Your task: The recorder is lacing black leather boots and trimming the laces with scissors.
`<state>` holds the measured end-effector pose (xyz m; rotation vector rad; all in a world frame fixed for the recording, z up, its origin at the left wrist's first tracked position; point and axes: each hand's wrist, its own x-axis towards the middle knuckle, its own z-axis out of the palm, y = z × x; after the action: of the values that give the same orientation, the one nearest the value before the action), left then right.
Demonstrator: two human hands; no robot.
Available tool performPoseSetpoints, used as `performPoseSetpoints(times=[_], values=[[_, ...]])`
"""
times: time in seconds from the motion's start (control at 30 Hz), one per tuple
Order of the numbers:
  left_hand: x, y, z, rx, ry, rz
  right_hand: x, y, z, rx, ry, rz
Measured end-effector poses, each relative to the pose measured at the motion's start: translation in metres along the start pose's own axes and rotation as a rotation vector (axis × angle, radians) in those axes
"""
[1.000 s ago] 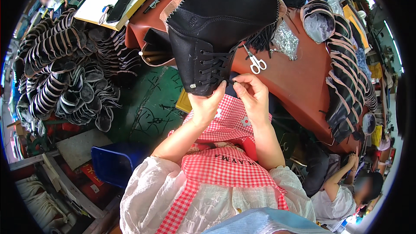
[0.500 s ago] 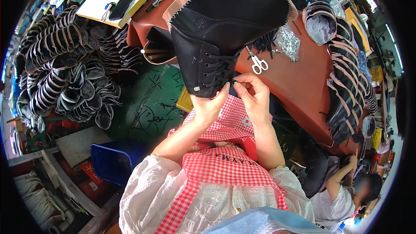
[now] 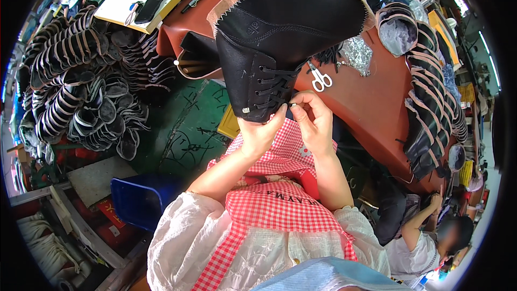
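Note:
A black leather shoe upper (image 3: 258,48) is held up in front of me, its wide curved edge with zigzag stitching and a tan lining facing away. Black lace (image 3: 274,87) runs criss-cross through the eyelets on its near part. My left hand (image 3: 261,133) grips the near end of the upper, thumb pressed beside the lacing. Close by on the right, my right hand (image 3: 315,118) pinches the lace between thumb and forefinger, though the tip is mostly hidden. A small pale tag (image 3: 246,110) shows near the upper's lower left corner.
White-handled scissors (image 3: 321,80) lie on the brown table (image 3: 371,102) beside a clear plastic bag (image 3: 356,56). Rows of uppers (image 3: 431,86) line its right side; more are heaped at left (image 3: 70,75). A blue bin (image 3: 137,202) stands lower left. Another person (image 3: 423,242) sits lower right.
The upper has shifted slightly to the right in view. Both hands keep nearly the same place and grip.

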<state>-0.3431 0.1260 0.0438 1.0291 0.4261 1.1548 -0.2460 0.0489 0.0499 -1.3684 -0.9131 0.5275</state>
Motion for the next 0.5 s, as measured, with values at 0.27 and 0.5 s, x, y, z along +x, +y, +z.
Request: performPoseSetpoints(times=[0.27,0.5], values=[[-0.0006,-0.0033,-0.0011,-0.005,-0.002,-0.023,-0.0014,0.0006,0.0006,0.104,0.025,0.004],[-0.0012,-0.0031,-0.0036,0.060,-0.031,-0.025,-0.0001,0.0007,-0.0009,0.130,0.015,0.005]])
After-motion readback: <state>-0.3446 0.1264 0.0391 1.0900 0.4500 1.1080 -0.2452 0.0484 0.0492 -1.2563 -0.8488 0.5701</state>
